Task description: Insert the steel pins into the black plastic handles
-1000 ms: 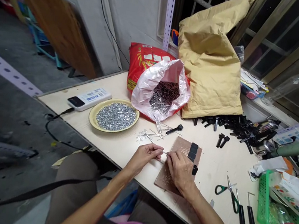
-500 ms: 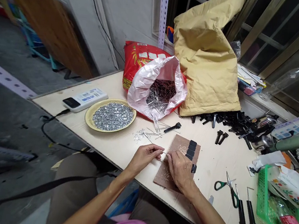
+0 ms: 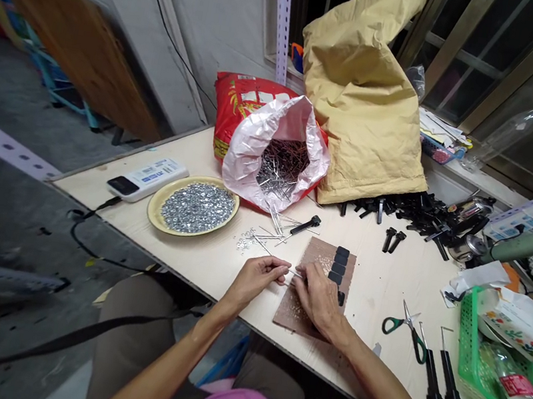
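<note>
My left hand (image 3: pixel 259 278) is closed in a pinch on a thin metal rod (image 3: pixel 294 273), which spans the short gap between my hands. Over the brown board (image 3: pixel 298 316), my right hand (image 3: pixel 319 295) is closed around a black plastic handle (image 3: pixel 340 299); only its wide end shows, the rest lies under the fingers. Whether the rod sits inside the handle is hidden. Several black flat pieces (image 3: pixel 338 265) line the board's far right part. Beyond my left hand lie loose metal rods (image 3: pixel 268 235), small washers (image 3: pixel 246 240) and another black handle (image 3: pixel 305 224).
A yellow plate (image 3: pixel 155 219) of metal washers stands left, beside a white power bank (image 3: pixel 145 179). Behind are an open red bag (image 3: pixel 228 102) of rods and a tan sack (image 3: pixel 369 128). Scissors (image 3: pixel 408 326), two hooked tools (image 3: pixel 447 380) and a green basket (image 3: pixel 467 339) lie right.
The view has shifted slightly. My right hand has turned a little over the board, with its fingers more extended; both hands keep their hold.
</note>
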A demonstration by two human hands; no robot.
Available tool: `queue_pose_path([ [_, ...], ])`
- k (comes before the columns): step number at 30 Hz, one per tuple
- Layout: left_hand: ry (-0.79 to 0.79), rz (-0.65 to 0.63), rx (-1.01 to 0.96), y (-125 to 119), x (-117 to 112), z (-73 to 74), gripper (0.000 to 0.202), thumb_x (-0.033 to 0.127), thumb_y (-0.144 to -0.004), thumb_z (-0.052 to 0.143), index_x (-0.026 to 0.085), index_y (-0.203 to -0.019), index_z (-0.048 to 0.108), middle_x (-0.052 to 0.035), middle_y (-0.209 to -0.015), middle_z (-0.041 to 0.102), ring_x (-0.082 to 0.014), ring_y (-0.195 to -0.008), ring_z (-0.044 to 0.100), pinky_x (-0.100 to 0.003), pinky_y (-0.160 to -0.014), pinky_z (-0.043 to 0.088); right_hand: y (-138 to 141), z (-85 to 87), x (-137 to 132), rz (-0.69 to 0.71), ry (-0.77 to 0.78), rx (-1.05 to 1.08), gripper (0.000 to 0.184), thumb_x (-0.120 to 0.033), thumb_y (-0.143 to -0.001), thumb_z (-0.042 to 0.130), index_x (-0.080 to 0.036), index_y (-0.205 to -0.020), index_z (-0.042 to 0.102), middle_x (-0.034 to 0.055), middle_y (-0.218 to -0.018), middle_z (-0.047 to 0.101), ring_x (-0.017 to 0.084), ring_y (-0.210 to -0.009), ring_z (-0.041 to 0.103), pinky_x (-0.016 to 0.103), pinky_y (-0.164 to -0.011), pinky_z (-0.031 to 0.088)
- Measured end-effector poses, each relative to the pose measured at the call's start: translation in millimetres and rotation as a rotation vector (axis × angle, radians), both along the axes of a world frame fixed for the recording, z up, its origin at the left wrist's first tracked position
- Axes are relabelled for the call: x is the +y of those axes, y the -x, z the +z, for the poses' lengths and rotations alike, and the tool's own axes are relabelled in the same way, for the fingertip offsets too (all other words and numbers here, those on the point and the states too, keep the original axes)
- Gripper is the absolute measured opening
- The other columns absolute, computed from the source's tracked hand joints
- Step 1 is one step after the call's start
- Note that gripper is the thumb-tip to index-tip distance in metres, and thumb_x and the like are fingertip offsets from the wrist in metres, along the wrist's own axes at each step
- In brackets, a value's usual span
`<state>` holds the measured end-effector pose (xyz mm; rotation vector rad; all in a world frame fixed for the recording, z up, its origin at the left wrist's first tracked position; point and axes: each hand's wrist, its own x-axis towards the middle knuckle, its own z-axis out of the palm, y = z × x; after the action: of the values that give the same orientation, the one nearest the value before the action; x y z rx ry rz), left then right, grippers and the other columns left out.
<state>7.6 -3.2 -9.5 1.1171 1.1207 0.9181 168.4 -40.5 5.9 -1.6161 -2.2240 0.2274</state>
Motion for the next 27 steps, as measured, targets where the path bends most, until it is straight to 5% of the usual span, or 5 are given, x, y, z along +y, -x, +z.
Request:
queue_pose_path([
  [6, 0.048, -0.06, -0.014, -1.1, 1.4, 3.4, 0.027, 0.038, -0.06, 0.071, 0.015, -0.074, 0.07, -0.0007, -0.054, 0.064, -0.0152, -0.056, 0.061, -0.028, -0.061, 0.05, -5.6, -4.0, -1.9, 0.001, -0.007, -0.064, 0.02, -0.024, -0.095, 0.04, -0.019, -0.088, 0.058, 0.0039, -0.081, 0.061, 0.015, -0.067, 0.06, 0.024, -0.059, 0.043],
  [14, 0.202, -0.222, -0.118, -4.7, 1.5, 7.0, 0.031, 0.041, -0.053, 0.077, 0.015, -0.066, 0.066, 0.0021, -0.052, 0.061, -0.0103, -0.048, 0.054, -0.025, -0.055, 0.048, -14.2, -2.9, -11.9, 0.011, -0.001, 0.135, 0.017, -0.023, -0.094, 0.042, -0.019, -0.089, 0.058, 0.0026, -0.081, 0.058, 0.013, -0.07, 0.058, 0.023, -0.061, 0.045],
  [22, 0.204, -0.213, -0.145, -12.1, 0.4, 11.7, 0.035, 0.04, -0.052, 0.079, 0.013, -0.069, 0.066, 0.0021, -0.053, 0.061, -0.0097, -0.048, 0.054, -0.024, -0.054, 0.048, -20.5, -4.3, -19.5, -0.011, -0.084, 0.06, 0.018, -0.022, -0.094, 0.041, -0.018, -0.088, 0.057, 0.0045, -0.083, 0.059, 0.014, -0.071, 0.059, 0.024, -0.062, 0.045],
  [27, 0.191, -0.18, -0.114, -19.4, -4.0, 12.5, 0.035, 0.041, -0.054, 0.078, 0.012, -0.072, 0.067, 0.0015, -0.054, 0.06, -0.0105, -0.05, 0.055, -0.024, -0.054, 0.048, -22.6, -2.8, -22.6, -0.076, -0.001, 0.078, 0.02, -0.022, -0.095, 0.04, -0.019, -0.085, 0.058, 0.0015, -0.079, 0.061, 0.013, -0.067, 0.059, 0.022, -0.058, 0.043],
])
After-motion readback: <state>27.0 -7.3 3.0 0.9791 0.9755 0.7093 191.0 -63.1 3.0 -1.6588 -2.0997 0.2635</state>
